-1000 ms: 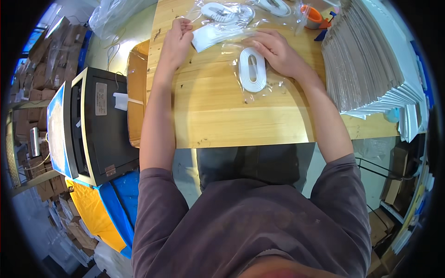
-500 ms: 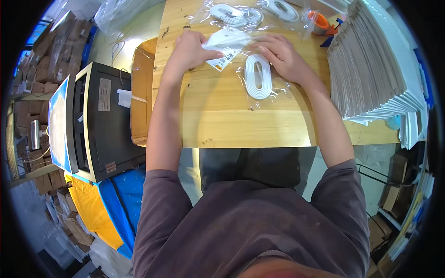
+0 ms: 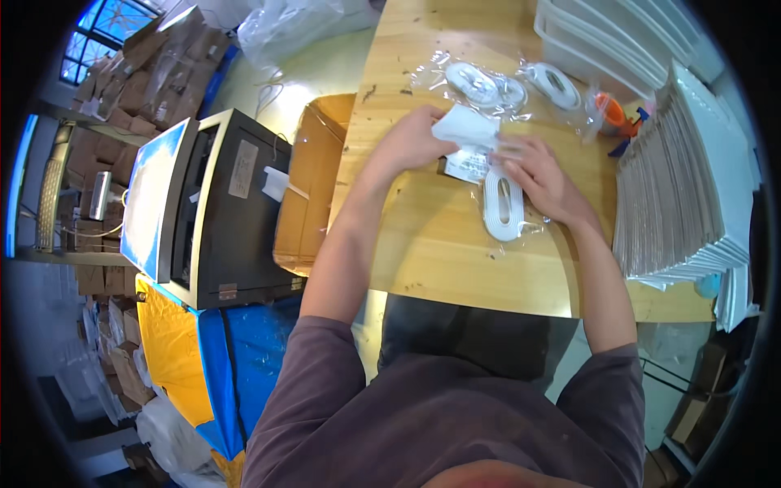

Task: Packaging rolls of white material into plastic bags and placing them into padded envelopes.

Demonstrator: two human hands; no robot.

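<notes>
A white paper sheet (image 3: 468,128) is pinched between the thumb and fingers of my left hand (image 3: 408,145). Below it shows a white label (image 3: 468,166) with dark print; whether the two are joined is hidden. My right hand (image 3: 543,180) lies at the sheet's right edge, its fingertips smeared by motion, so its grip does not show. Just beneath both hands, a flat white coil of cable or strap (image 3: 503,205) rests in a clear plastic bag on the wooden table (image 3: 439,260). The label's lower edge comes up against the top of this coil.
Farther back lie more bagged white coils (image 3: 482,84) and another bagged coil (image 3: 555,86). An orange tape roll or dispenser (image 3: 612,114) stands near a tall stack of grey-white sheets (image 3: 675,179) at right. A cardboard box (image 3: 313,195) abuts the table's left edge.
The view has swung, shifting the scene right and down. The white sheet is now bunched higher by my left hand, and the printed label sits closer to the coil. My right fingers are moving.
</notes>
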